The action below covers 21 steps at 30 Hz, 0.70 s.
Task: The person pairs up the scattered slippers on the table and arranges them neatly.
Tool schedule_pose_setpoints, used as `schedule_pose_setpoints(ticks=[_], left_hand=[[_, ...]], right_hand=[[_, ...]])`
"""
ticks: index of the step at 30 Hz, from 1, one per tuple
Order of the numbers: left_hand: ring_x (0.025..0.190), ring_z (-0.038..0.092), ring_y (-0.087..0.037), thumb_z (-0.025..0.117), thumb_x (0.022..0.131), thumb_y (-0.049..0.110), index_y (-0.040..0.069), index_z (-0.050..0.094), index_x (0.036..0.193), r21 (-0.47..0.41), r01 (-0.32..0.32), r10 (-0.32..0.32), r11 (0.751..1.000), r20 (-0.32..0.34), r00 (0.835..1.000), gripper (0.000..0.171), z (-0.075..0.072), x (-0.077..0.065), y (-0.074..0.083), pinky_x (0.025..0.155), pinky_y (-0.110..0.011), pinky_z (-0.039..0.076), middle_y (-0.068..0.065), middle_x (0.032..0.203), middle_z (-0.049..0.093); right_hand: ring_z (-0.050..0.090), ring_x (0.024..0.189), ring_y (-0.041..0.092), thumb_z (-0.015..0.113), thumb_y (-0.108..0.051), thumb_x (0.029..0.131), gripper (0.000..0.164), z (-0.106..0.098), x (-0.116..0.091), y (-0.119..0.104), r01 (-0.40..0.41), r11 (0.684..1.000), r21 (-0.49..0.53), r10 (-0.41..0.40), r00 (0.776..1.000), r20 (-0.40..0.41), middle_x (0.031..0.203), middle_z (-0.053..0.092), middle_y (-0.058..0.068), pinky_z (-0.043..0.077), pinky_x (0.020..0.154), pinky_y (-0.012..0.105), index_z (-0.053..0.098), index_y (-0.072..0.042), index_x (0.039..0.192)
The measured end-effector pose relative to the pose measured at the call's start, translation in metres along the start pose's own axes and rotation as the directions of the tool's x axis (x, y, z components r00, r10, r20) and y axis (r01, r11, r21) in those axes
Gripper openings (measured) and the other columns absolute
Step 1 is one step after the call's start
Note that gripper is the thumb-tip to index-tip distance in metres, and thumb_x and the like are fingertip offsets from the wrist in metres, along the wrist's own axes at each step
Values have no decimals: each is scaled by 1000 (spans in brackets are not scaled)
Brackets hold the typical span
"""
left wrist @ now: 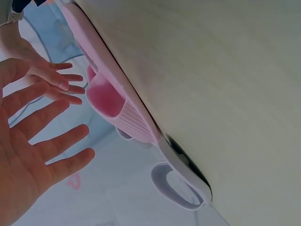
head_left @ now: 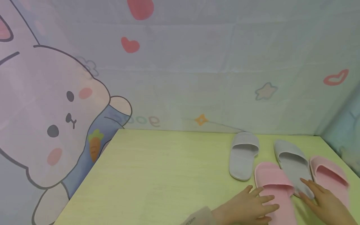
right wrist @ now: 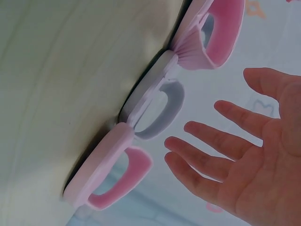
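While left hand [head_left: 248, 207], right hand [head_left: 327, 203] spread, round-toed pink slipper [head_left: 275, 181], perhaps foam

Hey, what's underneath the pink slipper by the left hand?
The pink slipper rests on the yellow-green table. It covers the spot directly beneath, so anything there is hidden.

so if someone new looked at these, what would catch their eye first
Probably the big cartoon rabbit on the backdrop, filling the left side of the head view. Next come two pink slippers and two grey slippers, grouped at the right end of the yellow-green table. Near them are the left hand and right hand, fingers spread.
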State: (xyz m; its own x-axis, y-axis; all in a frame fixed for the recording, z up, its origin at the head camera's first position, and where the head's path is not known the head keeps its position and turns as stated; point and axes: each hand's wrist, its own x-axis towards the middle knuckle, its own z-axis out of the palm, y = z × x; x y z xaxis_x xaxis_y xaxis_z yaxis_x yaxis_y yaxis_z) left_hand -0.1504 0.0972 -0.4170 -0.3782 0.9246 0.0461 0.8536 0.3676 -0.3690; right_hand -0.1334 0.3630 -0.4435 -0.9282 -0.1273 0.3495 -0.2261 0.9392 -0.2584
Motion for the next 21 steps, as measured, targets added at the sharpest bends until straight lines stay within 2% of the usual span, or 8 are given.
schedule_pose_setpoints(ticks=[4, 5, 7, 12, 15, 21], left_hand=[[127, 36, -13, 31, 91, 53, 41, 33, 133, -33, 5, -4, 999, 43, 999, 43, 2, 4, 0, 99, -27, 36, 19, 138, 37], [127, 36, -13, 31, 91, 53, 41, 33, 133, -41, 8, -6, 999, 49, 999, 43, 2, 5, 0, 98, -27, 36, 19, 138, 37], [128, 35, -12, 31, 91, 54, 42, 32, 133, -66, 11, -6, 998, 75, 997, 44, 3, 7, 0, 99, -27, 36, 20, 139, 35], [128, 35, -12, 32, 91, 54, 42, 31, 134, -107, 16, -4, 994, 111, 994, 45, 5, 11, 1, 101, -27, 34, 20, 139, 34], [129, 34, -13, 32, 91, 53, 42, 30, 134, -122, 15, -1, 992, 118, 993, 44, 7, 14, 3, 101, -28, 34, 20, 140, 34], [129, 32, -12, 30, 91, 53, 43, 30, 134, -70, -19, 26, 997, 95, 995, 44, 7, 14, 8, 101, -29, 34, 19, 140, 33]], right_hand=[[58, 65, 29, 64, -22, 81, 41, -1, -1, 6, -1, 1000, -7, 1, 1000, -29, 93, 59, 29, 45, 57, 53, 52, 5, 110], [58, 65, 31, 64, -22, 81, 40, -2, -2, 7, -5, 1000, -7, 5, 1000, -30, 94, 58, 29, 44, 57, 53, 52, 5, 110], [58, 73, 45, 63, -22, 82, 41, -2, -2, 10, -12, 1000, -3, 12, 999, -30, 103, 55, 34, 43, 59, 57, 52, 5, 110], [54, 81, 53, 61, -25, 84, 44, -3, 0, 15, -57, 998, -12, 57, 998, 4, 108, 52, 36, 42, 61, 59, 50, 6, 113], [53, 81, 53, 60, -26, 84, 46, -3, 0, 17, -77, 997, -31, 77, 997, 15, 108, 51, 36, 42, 62, 59, 49, 7, 113], [52, 82, 54, 60, -27, 84, 45, 0, -2, 24, -74, 995, -63, 72, 997, -23, 105, 52, 34, 41, 64, 59, 50, 8, 111]])
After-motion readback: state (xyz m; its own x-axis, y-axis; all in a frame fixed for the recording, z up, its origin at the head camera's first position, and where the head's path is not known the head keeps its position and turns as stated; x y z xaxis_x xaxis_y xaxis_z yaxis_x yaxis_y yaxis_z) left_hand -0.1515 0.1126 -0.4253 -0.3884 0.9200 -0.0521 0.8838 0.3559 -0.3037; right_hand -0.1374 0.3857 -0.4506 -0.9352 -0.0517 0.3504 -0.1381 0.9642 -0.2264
